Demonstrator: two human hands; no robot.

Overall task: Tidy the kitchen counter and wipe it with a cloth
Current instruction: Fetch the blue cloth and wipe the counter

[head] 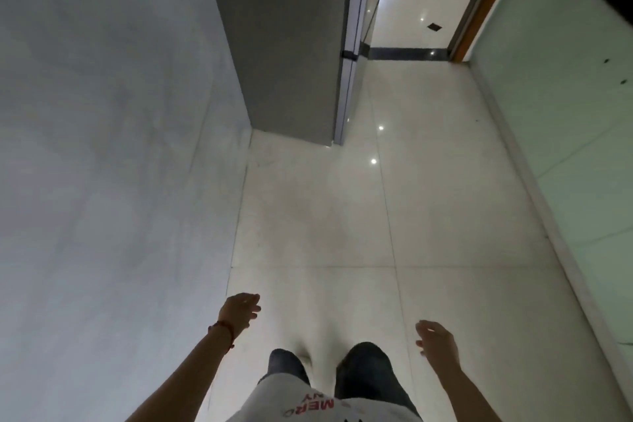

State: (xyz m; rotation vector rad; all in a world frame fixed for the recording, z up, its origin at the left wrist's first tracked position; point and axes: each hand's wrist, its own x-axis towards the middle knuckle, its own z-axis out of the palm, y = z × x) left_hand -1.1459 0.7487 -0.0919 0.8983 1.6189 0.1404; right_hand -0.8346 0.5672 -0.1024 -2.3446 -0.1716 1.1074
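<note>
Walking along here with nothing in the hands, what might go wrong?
1. The tiled floor is glossy and mirrors the lights, so a foot might slip on it.
2. The grey cabinet juts out ahead, and its corner might catch a shoulder.
3. Both the left hand and the right hand are empty: no cloth is in view for wiping.

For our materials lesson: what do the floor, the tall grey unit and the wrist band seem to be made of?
Floor: likely polished ceramic or stone tile, showing grout lines and glossy light spots.
Tall grey unit: probably matt painted metal, evenly dull; uncertain.
Wrist band by the left hand: seemingly red thread, thin.
</note>
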